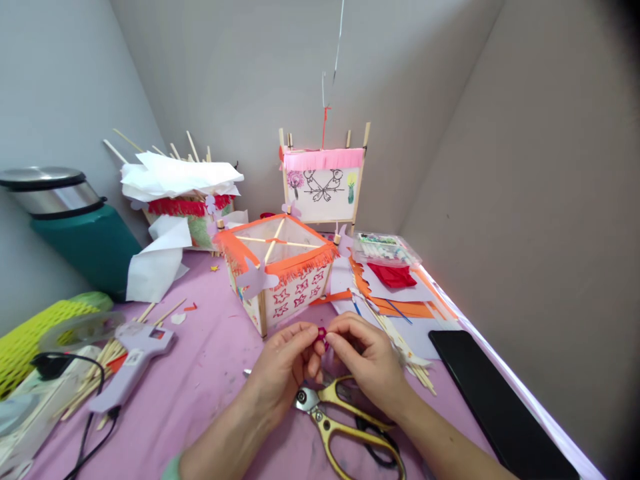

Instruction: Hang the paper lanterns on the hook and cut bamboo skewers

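My left hand [287, 360] and my right hand [365, 350] meet at the middle, fingertips pinched on a small magenta piece [321, 335]; its exact kind is too small to tell. Just beyond them stands a box-shaped paper lantern [299, 293], with a stick frame, orange fringe, red star drawings and sticks crossed over its open top. Under my hands lie yellow-handled scissors [333, 420], partly covered by my fingers. A second, black-handled tool [385, 453] shows beneath their handles.
Left are a lilac glue gun [137, 360], wooden sticks [90, 383], a teal bottle [85, 240] and a lantern topped with white paper [183, 177]. Behind stands another lantern [324, 187]. Right are orange paper [405, 308], a red piece [393, 275] and a black phone-like slab [495, 400].
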A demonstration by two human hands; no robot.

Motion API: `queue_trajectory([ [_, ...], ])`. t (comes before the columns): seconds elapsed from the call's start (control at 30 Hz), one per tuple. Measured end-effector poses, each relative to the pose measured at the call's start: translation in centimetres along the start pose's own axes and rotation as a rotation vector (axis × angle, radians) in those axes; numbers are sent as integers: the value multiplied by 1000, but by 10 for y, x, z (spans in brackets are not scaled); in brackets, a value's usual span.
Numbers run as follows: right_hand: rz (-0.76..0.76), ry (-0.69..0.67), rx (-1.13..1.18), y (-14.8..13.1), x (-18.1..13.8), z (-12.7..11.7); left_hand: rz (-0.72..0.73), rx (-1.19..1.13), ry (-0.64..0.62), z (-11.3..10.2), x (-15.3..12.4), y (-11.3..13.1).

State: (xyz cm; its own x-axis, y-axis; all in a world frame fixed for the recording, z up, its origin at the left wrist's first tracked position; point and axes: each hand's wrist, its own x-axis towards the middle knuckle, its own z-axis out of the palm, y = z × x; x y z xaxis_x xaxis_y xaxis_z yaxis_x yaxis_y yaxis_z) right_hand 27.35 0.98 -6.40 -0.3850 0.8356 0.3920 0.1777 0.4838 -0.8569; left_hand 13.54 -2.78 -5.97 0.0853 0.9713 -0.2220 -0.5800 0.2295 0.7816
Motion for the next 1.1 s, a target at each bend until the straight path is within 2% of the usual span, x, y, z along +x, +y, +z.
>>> queue_trajectory([
  [0.17,-6,7,-45,2,-1,1,16,67,26,-1,0,-2],
  [0.37,4,16,-104,7,-1,3,24,96,-12,-1,-1,-5],
  [0.63,-114,-6,-139,4,-3,3,24,90,46,-3,1,-3],
  [0.9,79,-96,55,4,-3,-1,40,122,32,-3,-1,1],
  [1.1,159,-131,172,6,-1,-1,18,208,10,-5,-2,4],
])
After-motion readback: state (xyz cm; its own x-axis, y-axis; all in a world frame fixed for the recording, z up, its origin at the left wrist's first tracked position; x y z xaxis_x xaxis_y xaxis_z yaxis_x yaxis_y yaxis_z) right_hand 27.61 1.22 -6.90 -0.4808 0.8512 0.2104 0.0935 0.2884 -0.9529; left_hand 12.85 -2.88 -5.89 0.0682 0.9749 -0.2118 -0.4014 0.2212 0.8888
